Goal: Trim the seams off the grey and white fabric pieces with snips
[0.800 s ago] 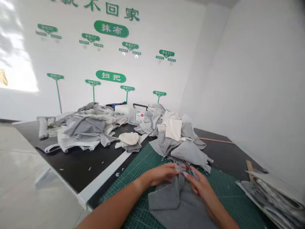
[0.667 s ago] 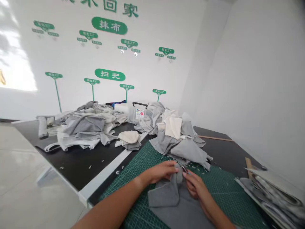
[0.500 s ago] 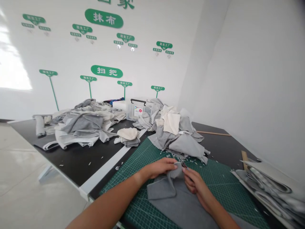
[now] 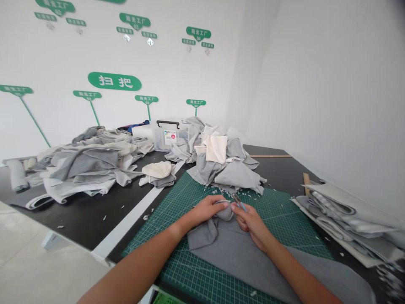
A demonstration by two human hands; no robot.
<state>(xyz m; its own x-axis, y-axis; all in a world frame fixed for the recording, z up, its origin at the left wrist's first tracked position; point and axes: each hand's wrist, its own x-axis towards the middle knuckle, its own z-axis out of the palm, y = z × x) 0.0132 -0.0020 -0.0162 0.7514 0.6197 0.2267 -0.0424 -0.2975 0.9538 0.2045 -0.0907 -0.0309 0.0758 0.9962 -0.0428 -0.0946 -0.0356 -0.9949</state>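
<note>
Cloth (image 4: 234, 249) — grey, bunched on green cutting mat (image 4: 284, 219) | left hand (image 4: 209, 209) fingers pinch its edge | right hand (image 4: 251, 223) fingers grip snips (image 4: 238, 201) | risk — blades beside left fingertips, slip could nick them

1. A green cutting mat (image 4: 278, 219) lies on a black table (image 4: 85, 211).
2. A heap of grey and cream fabric (image 4: 221, 164) rests on the mat's far edge.
3. A clear plastic box (image 4: 167, 135) with a black handle stands behind this heap.
4. A wider grey fabric pile (image 4: 91, 162) covers the table's left part.
5. A folded fabric stack (image 4: 344, 215) lies at the right edge.
6. Green signs (image 4: 114, 81) mark the white wall.
</note>
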